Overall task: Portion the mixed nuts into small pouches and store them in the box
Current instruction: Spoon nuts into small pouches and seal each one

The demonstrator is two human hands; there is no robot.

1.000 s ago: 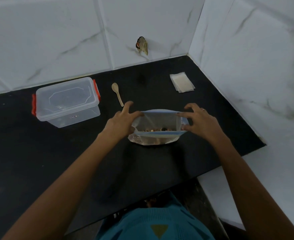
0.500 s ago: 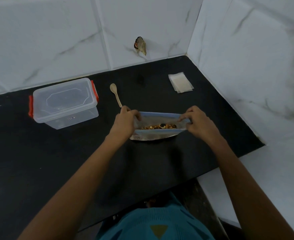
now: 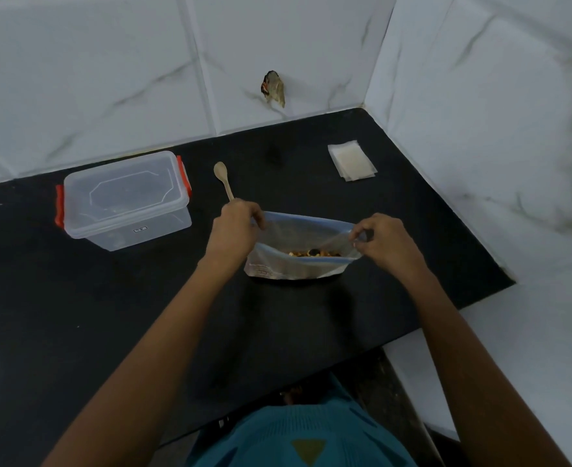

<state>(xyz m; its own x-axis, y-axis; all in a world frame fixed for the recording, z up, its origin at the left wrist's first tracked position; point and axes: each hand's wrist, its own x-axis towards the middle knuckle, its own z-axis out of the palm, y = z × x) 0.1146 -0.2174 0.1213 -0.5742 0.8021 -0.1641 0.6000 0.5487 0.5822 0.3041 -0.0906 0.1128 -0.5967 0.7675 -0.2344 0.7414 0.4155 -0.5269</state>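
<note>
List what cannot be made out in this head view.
1. Spoon: the handle's end is hidden behind the left hand.
2. Mixed nuts: mostly covered by the bag; the amount is unclear.
3. Small pouches: stacked and overlapping, so they cannot be counted.
4. Box: its label is too small to read.
5. Right hand: the fingers' tips curl out of sight.

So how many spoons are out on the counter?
1. The spoon lies between the box and the pouches, its handle end hidden behind the left hand.
</note>
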